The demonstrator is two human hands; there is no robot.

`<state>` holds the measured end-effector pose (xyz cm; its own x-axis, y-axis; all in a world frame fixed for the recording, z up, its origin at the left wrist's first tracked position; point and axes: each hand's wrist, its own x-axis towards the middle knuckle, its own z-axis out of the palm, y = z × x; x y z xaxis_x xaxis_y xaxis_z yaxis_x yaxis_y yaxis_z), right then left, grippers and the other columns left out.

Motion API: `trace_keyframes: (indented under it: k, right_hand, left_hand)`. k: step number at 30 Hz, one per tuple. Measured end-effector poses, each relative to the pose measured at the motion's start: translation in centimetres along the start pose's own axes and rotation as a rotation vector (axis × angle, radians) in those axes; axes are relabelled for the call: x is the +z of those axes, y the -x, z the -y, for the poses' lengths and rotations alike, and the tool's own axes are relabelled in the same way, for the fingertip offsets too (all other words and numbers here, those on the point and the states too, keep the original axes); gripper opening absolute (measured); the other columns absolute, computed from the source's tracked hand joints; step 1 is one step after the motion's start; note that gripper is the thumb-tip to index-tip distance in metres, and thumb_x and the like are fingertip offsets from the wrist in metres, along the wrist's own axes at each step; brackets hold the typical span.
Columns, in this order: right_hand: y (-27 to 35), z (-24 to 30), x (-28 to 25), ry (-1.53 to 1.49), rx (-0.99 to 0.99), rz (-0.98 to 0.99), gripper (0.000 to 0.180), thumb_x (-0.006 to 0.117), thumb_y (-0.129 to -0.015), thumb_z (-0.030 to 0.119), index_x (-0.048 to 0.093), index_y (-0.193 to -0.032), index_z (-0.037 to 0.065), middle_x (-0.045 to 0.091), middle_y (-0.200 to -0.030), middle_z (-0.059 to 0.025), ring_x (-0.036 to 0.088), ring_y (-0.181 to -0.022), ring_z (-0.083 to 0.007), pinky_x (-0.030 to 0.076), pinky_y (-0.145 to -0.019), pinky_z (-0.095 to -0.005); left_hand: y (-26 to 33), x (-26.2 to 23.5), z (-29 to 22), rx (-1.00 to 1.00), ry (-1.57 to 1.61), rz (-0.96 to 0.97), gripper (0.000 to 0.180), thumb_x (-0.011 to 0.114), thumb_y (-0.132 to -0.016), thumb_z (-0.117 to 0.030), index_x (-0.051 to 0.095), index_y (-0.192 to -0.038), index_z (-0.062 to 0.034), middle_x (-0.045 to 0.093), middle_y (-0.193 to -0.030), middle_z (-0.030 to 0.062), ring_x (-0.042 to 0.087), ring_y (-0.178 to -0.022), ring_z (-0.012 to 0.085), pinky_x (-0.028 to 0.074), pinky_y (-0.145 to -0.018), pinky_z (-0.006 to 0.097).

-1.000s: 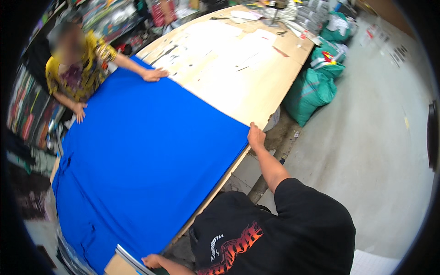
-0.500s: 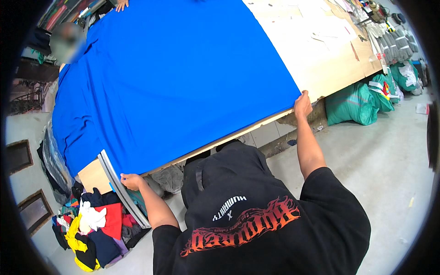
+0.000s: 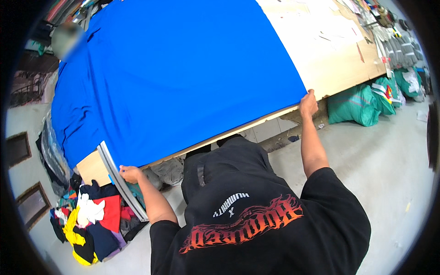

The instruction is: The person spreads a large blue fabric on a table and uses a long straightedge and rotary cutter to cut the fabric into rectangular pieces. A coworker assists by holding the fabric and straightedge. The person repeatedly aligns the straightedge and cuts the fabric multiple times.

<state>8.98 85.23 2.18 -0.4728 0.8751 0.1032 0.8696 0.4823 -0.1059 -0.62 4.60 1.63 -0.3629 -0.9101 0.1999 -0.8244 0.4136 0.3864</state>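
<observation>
A wide sheet of bright blue fabric (image 3: 192,78) lies over the light wooden table (image 3: 339,68), smooth in the middle and wrinkled toward the left. My right hand (image 3: 309,103) is closed on the near right corner of the fabric at the table's edge. At the near left, my left hand (image 3: 131,174) pinches the same front edge, its fingertips close beside a long silver metal rail (image 3: 114,176). The fabric's near edge runs between my hands along the table's front edge.
Several coloured garments (image 3: 94,220) are heaped on the floor at lower left. Green sacks (image 3: 353,105) sit under the table's right side. Paper scraps (image 3: 323,36) lie on the bare wood. Another person (image 3: 68,41) stands at the far left, beyond the fabric.
The view has shifted slightly. The other person's hand at the fabric's far edge is no longer in view. Both my hands keep their hold on the near edge.
</observation>
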Motion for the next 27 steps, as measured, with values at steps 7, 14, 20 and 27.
trace_keyframes:
  k: [7, 14, 20, 27]
  right_hand:
    - [3.5, 5.4, -1.5, -0.089, -0.038, -0.247, 0.032, 0.051, -0.103, 0.024, 0.065, -0.126, 0.007, 0.067, -0.127, -0.0194, 0.060, -0.122, -0.0382, 0.045, -0.102, -0.0547]
    - [20.0, 17.8, -2.7, -0.367, -0.864, 0.187, 0.052, 0.053, -0.107, 0.030, 0.045, -0.158, 0.022, 0.032, -0.167, -0.0201, 0.027, -0.155, -0.0417, 0.019, -0.126, -0.0592]
    - [25.7, 16.6, -3.1, -0.177, -0.852, 0.234, 0.057, 0.048, -0.110, 0.035, 0.035, -0.164, 0.024, 0.021, -0.172, -0.0179, 0.017, -0.160, -0.0383, 0.013, -0.128, -0.0584]
    - [29.0, 17.5, -6.1, -0.325, -0.957, 0.301, 0.056, 0.058, -0.105, 0.037, 0.048, -0.155, 0.015, 0.034, -0.166, -0.0180, 0.029, -0.155, -0.0390, 0.020, -0.127, -0.0572]
  left_hand:
    - [-0.3, -1.3, -0.2, -0.011, 0.152, 0.181, 0.047, 0.052, -0.107, -0.045, 0.070, -0.118, -0.0025, 0.076, -0.104, 0.0223, 0.073, -0.086, 0.0375, 0.056, -0.080, 0.049]
    - [-2.4, 0.7, 2.0, -0.045, 0.486, 0.464, 0.057, 0.063, -0.105, -0.045, 0.061, -0.126, 0.0078, 0.073, -0.100, 0.0176, 0.071, -0.075, 0.0228, 0.051, -0.059, 0.033]
    - [-4.0, 0.0, 2.7, -0.118, 0.628, 0.817, 0.045, 0.068, -0.102, -0.045, 0.062, -0.114, -0.0018, 0.065, -0.088, 0.0049, 0.061, -0.073, 0.0153, 0.050, -0.064, 0.030]
    - [-2.9, -3.0, -0.1, -0.376, 0.898, 1.220, 0.043, 0.076, -0.098, -0.042, 0.065, -0.119, -0.0068, 0.069, -0.102, 0.0026, 0.068, -0.095, 0.0156, 0.053, -0.080, 0.030]
